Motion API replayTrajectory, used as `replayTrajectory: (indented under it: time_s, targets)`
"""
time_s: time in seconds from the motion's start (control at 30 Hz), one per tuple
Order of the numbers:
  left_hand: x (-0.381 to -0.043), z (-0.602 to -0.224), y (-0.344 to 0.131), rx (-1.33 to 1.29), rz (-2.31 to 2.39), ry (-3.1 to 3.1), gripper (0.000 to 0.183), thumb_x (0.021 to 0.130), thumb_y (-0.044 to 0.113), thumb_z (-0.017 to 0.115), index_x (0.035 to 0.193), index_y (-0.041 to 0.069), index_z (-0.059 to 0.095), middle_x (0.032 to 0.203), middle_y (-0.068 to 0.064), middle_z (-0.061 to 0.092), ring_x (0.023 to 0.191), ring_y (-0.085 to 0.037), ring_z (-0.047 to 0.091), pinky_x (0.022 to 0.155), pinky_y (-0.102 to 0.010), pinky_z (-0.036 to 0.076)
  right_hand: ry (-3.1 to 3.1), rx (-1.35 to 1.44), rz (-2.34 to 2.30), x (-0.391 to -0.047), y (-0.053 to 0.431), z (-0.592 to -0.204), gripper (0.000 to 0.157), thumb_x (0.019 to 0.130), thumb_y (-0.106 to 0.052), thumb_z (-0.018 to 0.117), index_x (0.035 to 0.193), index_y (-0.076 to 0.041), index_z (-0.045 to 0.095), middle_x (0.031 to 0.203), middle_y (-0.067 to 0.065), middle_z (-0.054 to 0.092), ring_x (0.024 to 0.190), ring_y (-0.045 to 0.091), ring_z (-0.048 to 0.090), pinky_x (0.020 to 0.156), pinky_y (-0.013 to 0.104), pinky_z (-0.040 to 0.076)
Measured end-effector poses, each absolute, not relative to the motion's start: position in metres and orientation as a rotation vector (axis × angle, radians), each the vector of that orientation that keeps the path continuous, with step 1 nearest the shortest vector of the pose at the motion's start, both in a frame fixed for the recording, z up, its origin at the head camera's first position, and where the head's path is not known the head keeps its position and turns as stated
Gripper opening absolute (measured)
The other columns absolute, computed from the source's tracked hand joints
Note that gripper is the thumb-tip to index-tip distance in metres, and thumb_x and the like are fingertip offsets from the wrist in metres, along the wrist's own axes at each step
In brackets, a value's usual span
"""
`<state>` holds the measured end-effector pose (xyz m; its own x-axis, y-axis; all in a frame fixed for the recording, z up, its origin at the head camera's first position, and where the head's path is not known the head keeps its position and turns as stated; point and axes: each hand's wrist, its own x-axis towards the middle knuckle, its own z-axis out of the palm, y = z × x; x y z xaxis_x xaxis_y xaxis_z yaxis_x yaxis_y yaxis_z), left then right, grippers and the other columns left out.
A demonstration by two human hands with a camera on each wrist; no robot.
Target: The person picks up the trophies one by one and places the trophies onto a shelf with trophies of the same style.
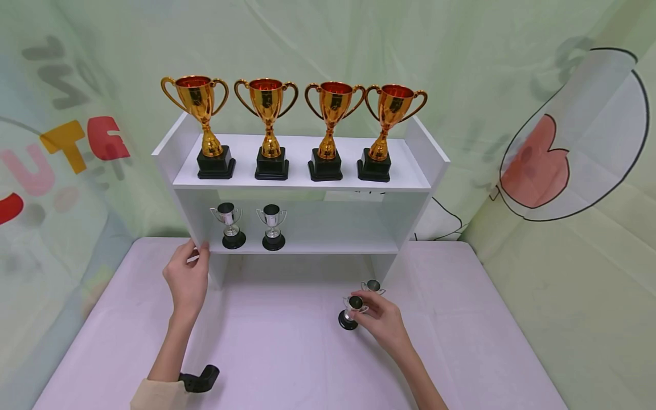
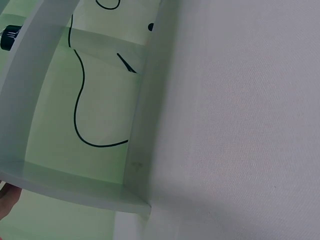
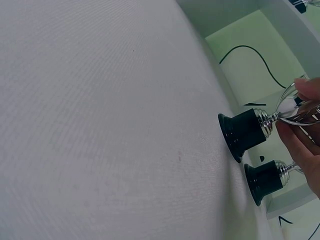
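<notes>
My right hand pinches a small silver trophy cup by its upper part, in front of the shelf's right side. In the right wrist view the held trophy's black base is upright; whether it touches the table I cannot tell. Just behind it stands a second small silver trophy, partly hidden by the hand. My left hand holds the left side panel of the white shelf near the middle board. In the left wrist view only a bit of the fingers shows.
Two small silver trophies stand at the left of the middle board. Several large gold trophies line the top board. A white cloth covers the table. Printed curtains hang around it.
</notes>
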<state>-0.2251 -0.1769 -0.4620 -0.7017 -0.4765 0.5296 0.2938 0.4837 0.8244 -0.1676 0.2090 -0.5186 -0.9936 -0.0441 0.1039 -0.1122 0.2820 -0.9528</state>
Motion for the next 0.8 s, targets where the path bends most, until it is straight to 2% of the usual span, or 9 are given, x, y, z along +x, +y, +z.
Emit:
replayTrajectory:
  time_s: [0.27,0.6,0.8]
  targets:
    - [-0.225,-0.461,-0.177,0.141,-1.292,-1.962,0.021,0.096,0.001,0.066,0.115,-0.004,0.075,0.103,-0.023,0.073,0.082,0.014,0.056,0.075,0.001,0.049,-2.463,0.185,1.833,-0.167,0.209,-0.513,0.038,0.082,0.004,0.081,0.119,-0.004,0.072,0.123,0.017,0.069,0.11,0.01,0.069,0.091,0.02,0.059]
    - [-0.224,-0.461,-0.177,0.144,-1.291,-1.968,0.022,0.096,0.001,0.065,0.116,-0.004,0.075,0.103,-0.024,0.073,0.082,0.014,0.055,0.075,0.003,0.047,-2.475,0.271,1.744,-0.166,0.206,-0.494,0.04,0.083,-0.001,0.082,0.122,-0.004,0.071,0.116,0.011,0.072,0.101,0.006,0.068,0.087,0.018,0.06]
    - [-0.224,-0.462,-0.177,0.146,-1.29,-1.968,0.022,0.096,0.001,0.065,0.116,-0.004,0.075,0.103,-0.023,0.073,0.082,0.014,0.055,0.075,0.002,0.048,-2.472,0.324,1.727,-0.164,0.204,-0.482,0.039,0.083,0.0,0.082,0.119,-0.009,0.072,0.111,0.009,0.073,0.099,0.007,0.07,0.084,0.02,0.061]
